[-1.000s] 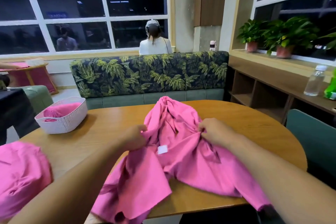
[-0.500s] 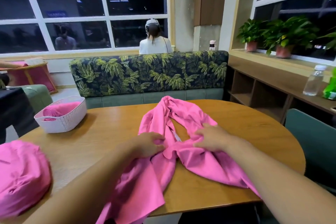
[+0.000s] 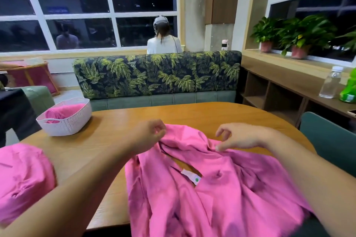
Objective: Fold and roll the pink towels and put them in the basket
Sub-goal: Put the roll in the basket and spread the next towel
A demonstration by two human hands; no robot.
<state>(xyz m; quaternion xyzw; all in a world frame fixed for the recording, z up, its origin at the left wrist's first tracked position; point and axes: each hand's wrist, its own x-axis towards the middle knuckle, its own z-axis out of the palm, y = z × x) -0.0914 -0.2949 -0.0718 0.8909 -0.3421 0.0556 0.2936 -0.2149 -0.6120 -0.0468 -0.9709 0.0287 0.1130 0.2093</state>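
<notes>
Pinching the far edge of the crumpled pink towel (image 3: pixel 221 188) with the left grip (image 3: pixel 152 136), with thumb and curled fingers closed narrow on the cloth. Touching the same towel with the right grip (image 3: pixel 240 136), with the thumb tip down on a fold and the other fingers curled loosely above. Not possible to tell if any cloth is really held there. Below and between both grips, spread in wrinkles over the wooden surface (image 3: pixel 192 115) and hanging over its near edge, with a white label (image 3: pixel 190 176) showing in a gap. Left of the left grip and farther away, a white basket (image 3: pixel 73 123) on the surface, with a rolled pink towel (image 3: pixel 63 112) inside. Beside the left forearm, on the outer side, a heap of pink cloth (image 3: pixel 23 179). Well apart to the right of the right grip, a clear bottle (image 3: pixel 330 84) upright on a wooden shelf unit (image 3: pixel 279 81).
</notes>
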